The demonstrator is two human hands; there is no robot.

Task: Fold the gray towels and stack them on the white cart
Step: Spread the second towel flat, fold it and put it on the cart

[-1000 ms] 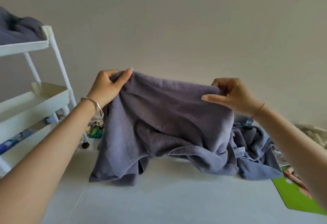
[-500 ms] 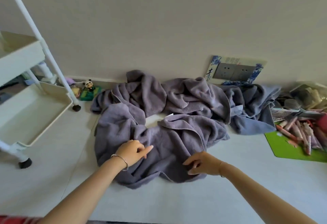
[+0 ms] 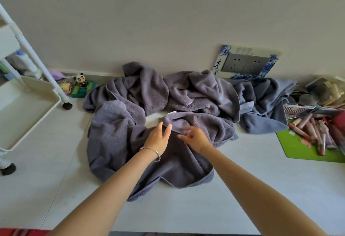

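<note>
A crumpled gray towel lies spread on the pale floor in front of me, with more gray towels heaped behind it against the wall. My left hand lies over the towel's middle with straight fingers, holding nothing. My right hand hovers just beside it, blurred, its fingers loosely spread above a raised fold with a white label. The white cart stands at the left; only its lower tray and a post show.
A panda figurine and small toys sit by the cart's wheel. On the right a green mat carries several pink tubes beside a cluttered basket. A wall socket plate is behind the towels.
The towel I held up by two corners a second ago now lies on the floor. Both hands have let go and moved forward to its middle; my view tilted down.
</note>
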